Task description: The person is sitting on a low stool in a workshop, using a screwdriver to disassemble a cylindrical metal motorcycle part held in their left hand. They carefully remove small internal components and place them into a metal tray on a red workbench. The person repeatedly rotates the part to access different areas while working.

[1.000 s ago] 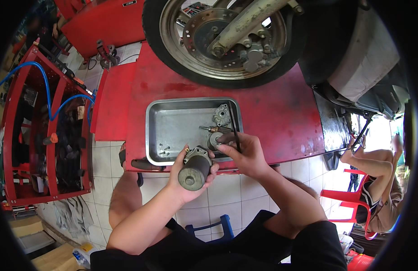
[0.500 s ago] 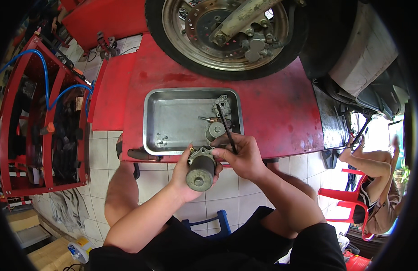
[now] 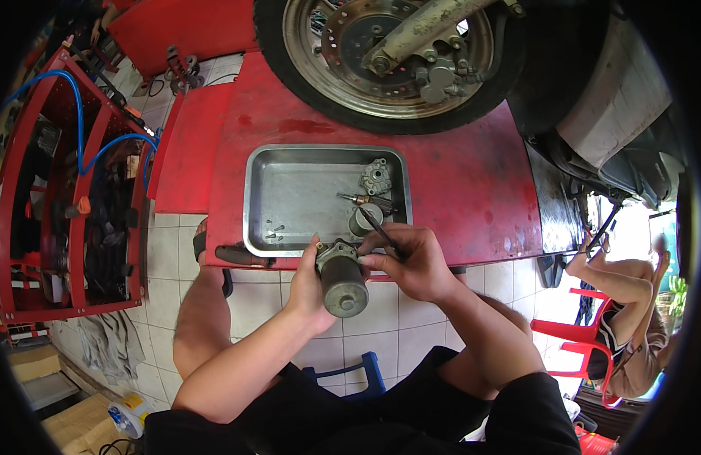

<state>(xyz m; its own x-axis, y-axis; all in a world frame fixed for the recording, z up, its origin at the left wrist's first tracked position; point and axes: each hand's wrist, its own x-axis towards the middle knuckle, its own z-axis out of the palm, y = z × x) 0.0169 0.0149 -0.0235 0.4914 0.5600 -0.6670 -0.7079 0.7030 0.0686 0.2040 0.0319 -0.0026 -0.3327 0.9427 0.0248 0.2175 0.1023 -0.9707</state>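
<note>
Just over the front edge of the tray, my left hand [image 3: 311, 290] is wrapped round a motor [image 3: 344, 288], a dull metal cylinder with a lighter cast flange. Its rounded end points toward me. My right hand [image 3: 415, 262] has its thumb and fingers closed at the flange's right side. A slim black rod-like tool [image 3: 374, 222] also sits in that hand, slanting up and left; its exact kind is unclear. Behind my hands the metal tray [image 3: 305, 155] holds a round metal can [image 3: 363, 220], a cast housing [image 3: 376, 177], a shaft-like part [image 3: 358, 199] and several small bolts [image 3: 274, 230].
The tray stands on a red bench [image 3: 472, 189]. Beyond it is a motorcycle front wheel [image 3: 350, 110] with disc and fork. A dark-handled tool [image 3: 240, 256] lies at the bench's front edge. A red tool cart [image 3: 85, 227] is left, a blue stool [image 3: 373, 375] below, a seated person [image 3: 631, 296] right.
The black tool in my right hand has tilted, its upper end dropping away from the cast housing toward the can. The motor has shifted slightly right, still in my left hand.
</note>
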